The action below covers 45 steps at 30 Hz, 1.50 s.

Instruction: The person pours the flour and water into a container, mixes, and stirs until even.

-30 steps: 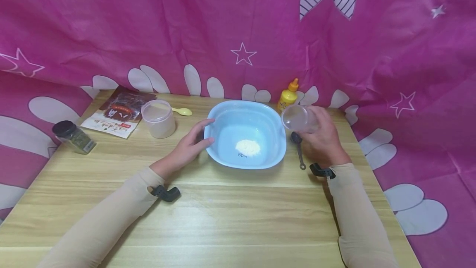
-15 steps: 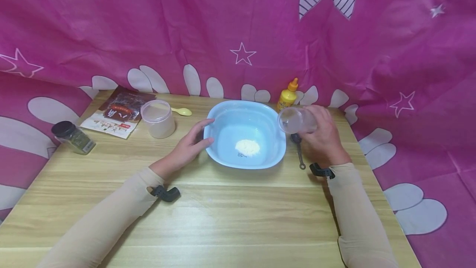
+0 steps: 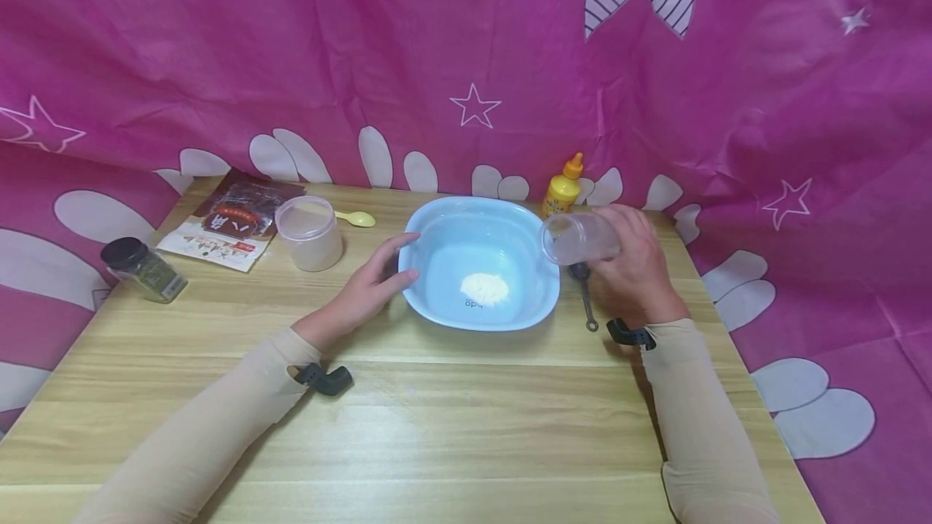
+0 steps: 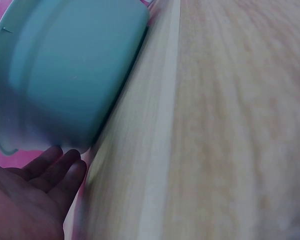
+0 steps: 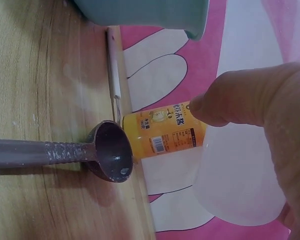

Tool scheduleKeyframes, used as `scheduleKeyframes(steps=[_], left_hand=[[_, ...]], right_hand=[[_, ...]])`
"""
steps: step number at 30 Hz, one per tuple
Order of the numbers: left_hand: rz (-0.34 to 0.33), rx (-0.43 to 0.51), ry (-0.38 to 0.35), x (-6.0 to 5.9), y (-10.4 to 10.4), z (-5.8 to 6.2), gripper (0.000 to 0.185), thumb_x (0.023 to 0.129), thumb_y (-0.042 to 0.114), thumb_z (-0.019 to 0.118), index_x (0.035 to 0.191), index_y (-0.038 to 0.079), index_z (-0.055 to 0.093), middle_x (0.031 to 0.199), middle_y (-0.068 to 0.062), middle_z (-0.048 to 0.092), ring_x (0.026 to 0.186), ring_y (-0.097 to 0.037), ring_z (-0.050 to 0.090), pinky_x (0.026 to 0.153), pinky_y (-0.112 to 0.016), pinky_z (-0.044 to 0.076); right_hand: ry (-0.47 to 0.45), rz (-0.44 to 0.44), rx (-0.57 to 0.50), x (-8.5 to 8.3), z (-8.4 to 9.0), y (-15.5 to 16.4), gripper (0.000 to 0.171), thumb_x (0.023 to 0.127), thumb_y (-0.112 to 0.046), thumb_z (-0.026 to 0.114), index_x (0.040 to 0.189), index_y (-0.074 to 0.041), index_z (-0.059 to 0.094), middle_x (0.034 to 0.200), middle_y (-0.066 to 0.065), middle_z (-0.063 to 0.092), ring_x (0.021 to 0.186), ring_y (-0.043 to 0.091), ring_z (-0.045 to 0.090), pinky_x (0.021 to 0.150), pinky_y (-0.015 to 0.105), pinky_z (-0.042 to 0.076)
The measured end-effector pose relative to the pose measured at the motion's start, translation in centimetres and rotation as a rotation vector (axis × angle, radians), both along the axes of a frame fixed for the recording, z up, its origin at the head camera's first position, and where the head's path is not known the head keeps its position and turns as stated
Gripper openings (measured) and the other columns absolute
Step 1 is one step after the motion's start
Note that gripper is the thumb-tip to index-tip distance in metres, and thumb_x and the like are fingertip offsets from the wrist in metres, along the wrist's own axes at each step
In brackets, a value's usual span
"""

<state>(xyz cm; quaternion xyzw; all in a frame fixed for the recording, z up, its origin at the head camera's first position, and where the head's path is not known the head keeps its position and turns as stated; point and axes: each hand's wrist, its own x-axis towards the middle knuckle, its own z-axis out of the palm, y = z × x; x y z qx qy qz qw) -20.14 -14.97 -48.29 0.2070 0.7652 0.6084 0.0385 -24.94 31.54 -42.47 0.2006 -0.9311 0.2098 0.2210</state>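
Observation:
A light blue plastic basin stands on the table with a small heap of white powder on its floor. At its left side my left hand holds the rim, thumb and index fingertips over the edge; in the left wrist view the other fingers lie against the outer wall. My right hand grips a clear plastic jar, tipped on its side with its mouth at the basin's right rim. Just below the jar lies a dark measuring spoon, its bowl facing up in the right wrist view.
A yellow squeeze bottle stands behind the jar. Left of the basin are a frosted plastic jar, a yellow spoon, a brown and white food packet and a black-capped spice jar. A pink curtain hangs behind the table.
The clear jar in my right hand has shifted slightly left, and its mouth has come over to the basin's right rim. The left hand and the powder stay put.

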Motion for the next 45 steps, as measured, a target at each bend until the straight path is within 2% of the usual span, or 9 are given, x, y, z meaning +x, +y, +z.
scheduleKeyframes(steps=[21,28,35,45], left_hand=[[0.002,-0.019,0.015,-0.1,-0.13,-0.19,0.062,0.114,0.02,0.064,0.171,0.019,0.041,0.179,-0.013,0.033,0.164,-0.039,0.034,0.134,-0.058,0.026],[-0.011,0.011,0.003,-0.08,0.02,-0.01,0.062,0.113,0.016,0.064,0.171,0.015,0.04,0.177,-0.017,0.036,0.161,-0.04,0.039,0.133,-0.057,0.029],[-0.011,0.018,-0.001,0.06,0.11,0.16,0.063,0.113,0.015,0.063,0.171,0.013,0.039,0.177,-0.018,0.036,0.161,-0.041,0.039,0.133,-0.057,0.03],[-0.006,0.017,-0.003,0.11,0.1,0.2,0.063,0.113,0.016,0.064,0.171,0.015,0.039,0.176,-0.019,0.037,0.16,-0.041,0.041,0.132,-0.057,0.031]], right_hand=[[0.04,-0.007,0.051,0.29,0.43,-0.25,0.071,0.081,-0.01,0.097,0.145,-0.012,0.064,0.145,0.018,0.062,0.142,0.043,0.05,0.123,0.07,0.036],[0.128,0.047,0.048,-0.07,0.17,-0.11,0.064,0.083,-0.014,0.095,0.142,-0.011,0.068,0.141,0.018,0.066,0.135,0.044,0.056,0.115,0.067,0.042],[0.155,0.054,0.068,0.03,0.22,-0.09,0.064,0.082,-0.017,0.096,0.14,-0.01,0.068,0.141,0.019,0.066,0.135,0.046,0.055,0.117,0.07,0.041],[0.177,0.076,0.102,-0.04,0.29,0.08,0.072,0.075,-0.006,0.098,0.139,-0.007,0.067,0.142,0.022,0.065,0.139,0.047,0.053,0.116,0.072,0.041]])
